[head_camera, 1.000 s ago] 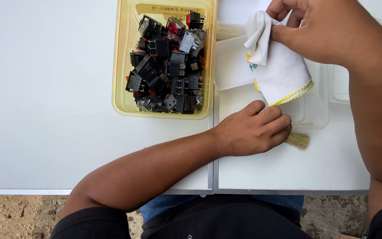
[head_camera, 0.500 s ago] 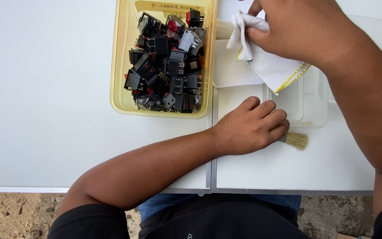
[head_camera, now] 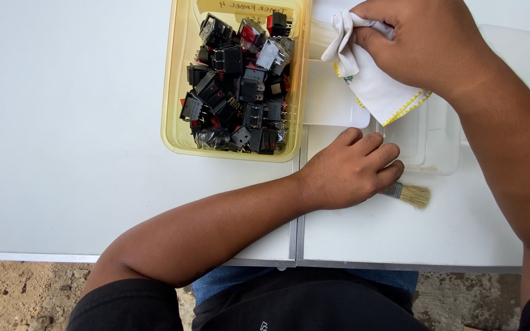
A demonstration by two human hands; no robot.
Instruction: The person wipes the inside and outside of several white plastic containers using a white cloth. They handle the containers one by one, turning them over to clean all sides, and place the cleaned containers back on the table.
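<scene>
Your right hand grips the white cloth tight above the clear tub, while your left hand lies curled over the little brush, keeping it still.

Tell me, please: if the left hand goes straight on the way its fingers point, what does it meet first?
The left hand points right and slightly away; it would probably first meet the clear plastic container, whose near edge its fingertips already seem to touch.

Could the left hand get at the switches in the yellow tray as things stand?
Probably yes. The left hand rests on the brush just beside the yellow tray; the tray is open on top, and nothing lies between them. It would have to let the brush go first.
</scene>
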